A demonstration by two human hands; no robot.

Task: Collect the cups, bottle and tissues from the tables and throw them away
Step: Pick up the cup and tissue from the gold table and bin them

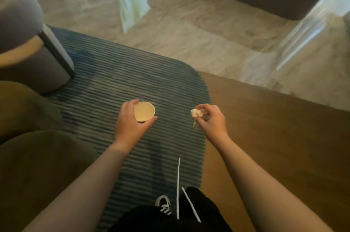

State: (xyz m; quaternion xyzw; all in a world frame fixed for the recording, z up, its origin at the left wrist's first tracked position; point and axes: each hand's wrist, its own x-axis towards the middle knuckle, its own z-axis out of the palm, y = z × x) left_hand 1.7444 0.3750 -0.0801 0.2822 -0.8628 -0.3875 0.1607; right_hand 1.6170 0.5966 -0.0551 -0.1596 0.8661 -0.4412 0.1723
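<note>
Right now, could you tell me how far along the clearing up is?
Partway, it seems. The left hand grips a paper cup and the right hand pinches a crumpled tissue, so both are collected but not thrown away. They are carried above a striped rug. No bottle, bin or table shows here, so the rest cannot be judged.

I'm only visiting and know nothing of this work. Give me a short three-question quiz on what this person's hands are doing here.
1. True or false: the left hand holds a paper cup.
2. What does the right hand pinch? A) a bottle B) a crumpled tissue C) a spoon
3. Fill in: both hands are above a striped ____.

Key: 1 true. 2 B. 3 rug.
</note>
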